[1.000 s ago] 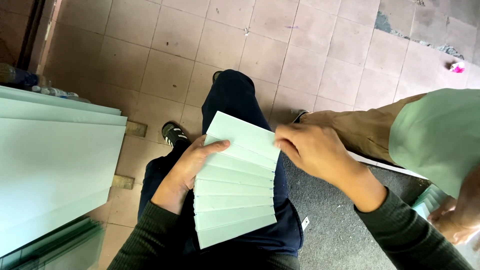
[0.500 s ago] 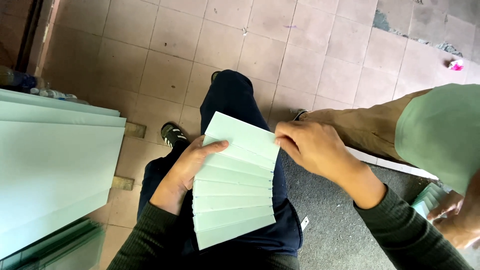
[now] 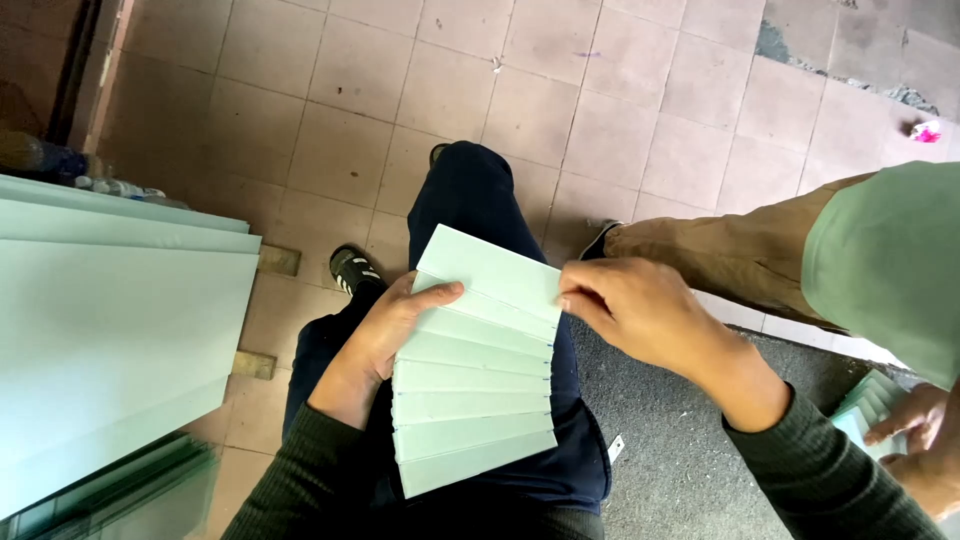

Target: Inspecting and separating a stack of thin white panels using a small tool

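Pale green card, folded into a run of even pleats, lies on the person's lap over dark blue trousers (image 3: 480,200). This pleated sheet (image 3: 478,365) sits near the middle of the view, its folds stacked like steps from the far end to the near end. The left hand (image 3: 385,335) cups the sheet's left edge from beneath, thumb laid across the top of a far pleat, so that grip is closed on the sheet. The right hand (image 3: 635,310) pinches the far right corner between fingertips and thumb, closed on the same sheet. Judging by the folds, most of the sheet is already pleated; only the far panel under the right hand looks wider and flat, so one or two folds seem left. To the left, a stack of large pale green sheets (image 3: 110,320) rests flat. On the right, another person in tan trousers (image 3: 740,255) and a green top handles a smaller pleated piece (image 3: 868,408) near the right edge. The floor (image 3: 300,100) is pinkish tile.
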